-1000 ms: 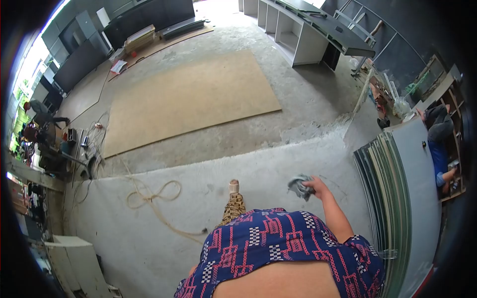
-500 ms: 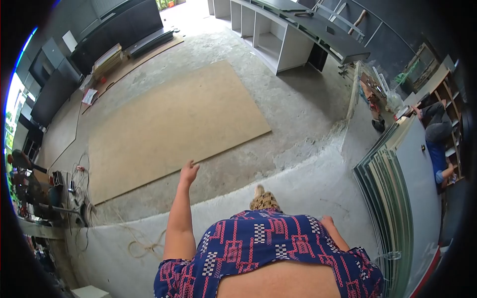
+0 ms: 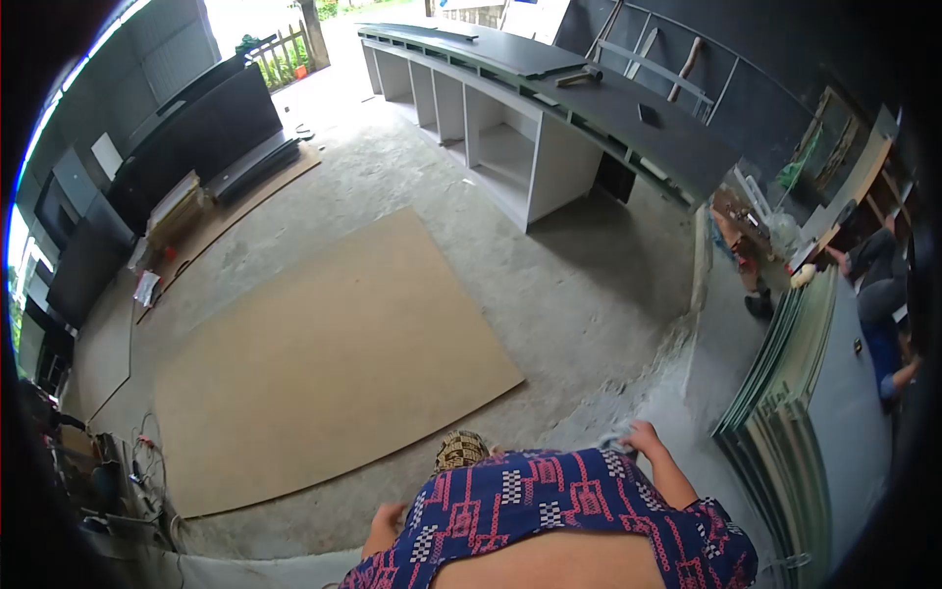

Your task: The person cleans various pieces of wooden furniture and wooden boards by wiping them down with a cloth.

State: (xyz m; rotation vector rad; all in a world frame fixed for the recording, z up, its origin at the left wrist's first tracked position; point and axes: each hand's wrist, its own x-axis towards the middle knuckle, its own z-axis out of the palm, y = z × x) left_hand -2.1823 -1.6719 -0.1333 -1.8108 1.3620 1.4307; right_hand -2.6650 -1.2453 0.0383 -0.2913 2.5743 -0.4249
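My right hand (image 3: 645,438) is low at my right side, closed on a crumpled grey rag (image 3: 614,440) just above the hem of my blue and red patterned shirt (image 3: 559,510). My left hand (image 3: 389,517) hangs at my left side, partly behind the shirt, with loose fingers and nothing in it. One patterned trouser leg (image 3: 461,450) shows in front of me over the concrete floor (image 3: 579,294).
A large brown board (image 3: 324,363) lies flat on the floor ahead. A long white cabinet run with a dark top (image 3: 530,108) stands beyond it. Leaning panels (image 3: 785,383) and another person (image 3: 888,324) are on the right. Dark panels (image 3: 196,128) are on the left, cables (image 3: 108,471) at lower left.
I have moved forward off the grey slab toward the brown board. My left arm has swung down from in front of me to my side. The right hand stays low with the rag.
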